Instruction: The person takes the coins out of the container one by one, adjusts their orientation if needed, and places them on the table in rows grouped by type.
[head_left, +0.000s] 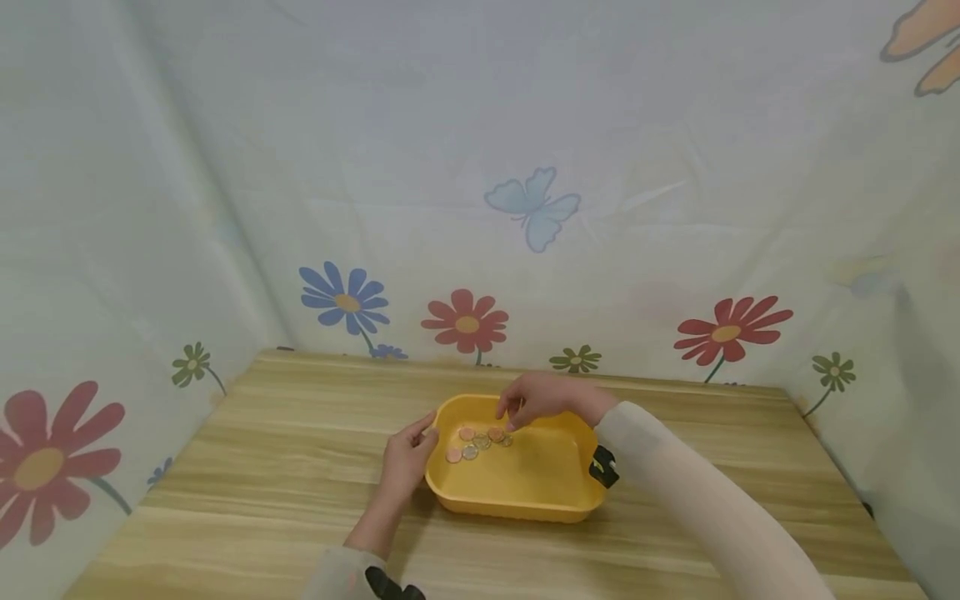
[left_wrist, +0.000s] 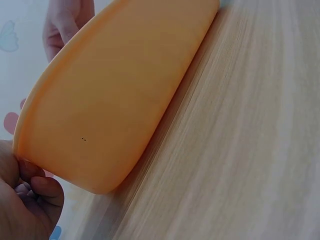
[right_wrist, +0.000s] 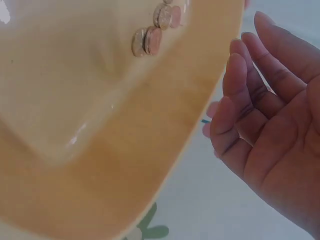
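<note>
A yellow plastic tray [head_left: 525, 510] with rounded corners and raised walls rests on the table. Several coins [head_left: 482, 442], some copper and some silvery, lie on its floor toward the left and back. My left hand [head_left: 407, 454] grips the tray's left end at the rim; in the left wrist view its bent fingers [left_wrist: 47, 187] meet the outer wall. Over the back of the tray reaches my right hand [head_left: 542, 397], fingertips pointing down near the coins. In the right wrist view those fingers [right_wrist: 235, 77] are loosely bent, apart from each other, and hold nothing.
The wood-grain table [head_left: 300, 475] extends around the tray on all sides. Behind and beside it hangs a pale cloth [head_left: 420, 125] printed with flowers and butterflies. A black strap [head_left: 603, 467] sits at the right wrist, and another [head_left: 392, 585] at the left.
</note>
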